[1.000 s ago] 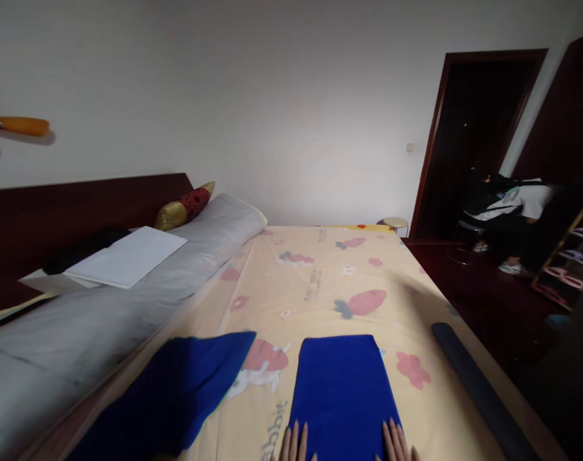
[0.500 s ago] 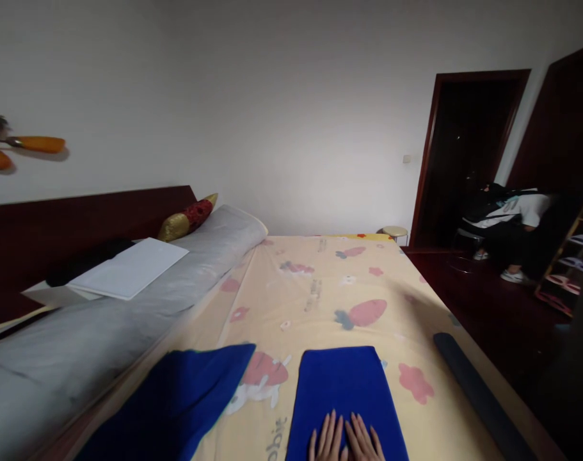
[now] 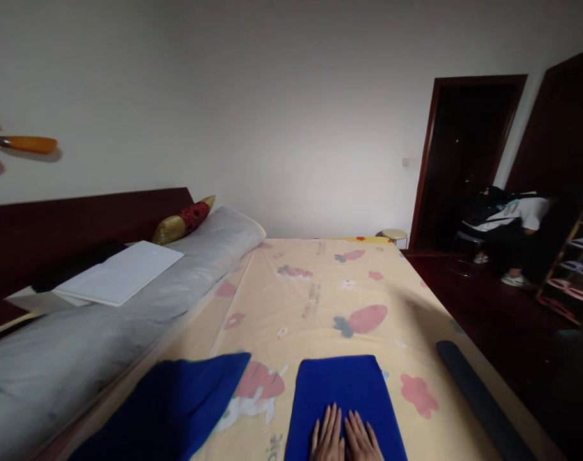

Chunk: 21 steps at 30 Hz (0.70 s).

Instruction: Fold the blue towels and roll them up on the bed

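A blue cloth (image 3: 339, 384), folded to a neat panel, lies flat on the bed near the lower edge of the view. My left hand (image 3: 327, 436) rests palm down on it with the fingers stretched out. Beside it, my right hand (image 3: 361, 438) lies flat on the same cloth, its fingers also extended. The wrists are cut off by the frame's bottom edge. To the left, a second blue cloth (image 3: 176, 403) is spread loosely on the bedsheet, apart from both hands.
The patterned sheet (image 3: 291, 339) covers the bed. A dark grey long strip (image 3: 478, 397) lies along its right side. At left are a grey rolled bedding (image 3: 94, 339), a white flat board (image 3: 123, 272) and a cushion (image 3: 183, 221). A seated person (image 3: 512, 214) bends over near the door.
Both hands have slid slightly forward over the folded blue cloth. The camera view has shifted a little; the cloths stay in place on the bed.
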### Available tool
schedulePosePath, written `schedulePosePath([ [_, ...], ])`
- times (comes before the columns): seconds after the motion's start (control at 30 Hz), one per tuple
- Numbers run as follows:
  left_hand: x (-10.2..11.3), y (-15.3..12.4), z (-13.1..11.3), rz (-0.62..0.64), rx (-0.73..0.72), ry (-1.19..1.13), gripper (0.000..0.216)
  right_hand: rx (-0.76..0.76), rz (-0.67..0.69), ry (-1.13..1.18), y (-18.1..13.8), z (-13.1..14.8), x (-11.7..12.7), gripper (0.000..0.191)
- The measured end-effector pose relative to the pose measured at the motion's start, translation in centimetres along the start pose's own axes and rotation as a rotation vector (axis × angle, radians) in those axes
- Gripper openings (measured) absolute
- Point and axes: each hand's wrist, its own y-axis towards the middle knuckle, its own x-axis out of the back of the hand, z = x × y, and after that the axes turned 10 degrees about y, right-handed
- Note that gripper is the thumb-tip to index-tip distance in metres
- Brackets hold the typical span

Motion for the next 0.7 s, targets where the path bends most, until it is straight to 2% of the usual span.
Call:
schedulePosePath([
  [0.1, 1.8, 3.2, 0.6, 0.024, -0.060, 0.009, 0.052, 0.088, 0.100, 0.079, 3.7, -1.0, 0.1, 0.048],
  [0.2, 3.5, 5.8, 2.2, 0.015, -0.020, 0.035, 0.051, 0.089, 0.156, 0.120, 6.9, -2.1, 1.5, 0.050],
  [0.27, 4.5, 7.1, 3.7, 0.006, 0.049, 0.065, 0.051, 0.010, 0.166, 0.116, 8.5, -3.4, 2.8, 0.049],
  [0.33, 5.2, 8.0, 5.2, 0.000, 0.147, 0.109, 0.052, -0.131, 0.151, 0.086, 9.6, -5.1, 3.9, 0.054],
  [0.4, 5.6, 8.4, 6.5, -0.009, 0.235, 0.150, 0.053, -0.260, 0.134, 0.049, 10.1, -6.9, 4.7, 0.060],
  [0.47, 5.7, 8.6, 7.3, -0.031, 0.272, 0.169, 0.054, -0.329, 0.125, 0.021, 10.2, -8.3, 5.1, 0.065],
  [0.7, 5.1, 8.5, 7.7, -0.030, 0.275, 0.179, 0.056, -0.368, 0.135, -0.014, 10.0, -9.2, 5.0, 0.067],
])
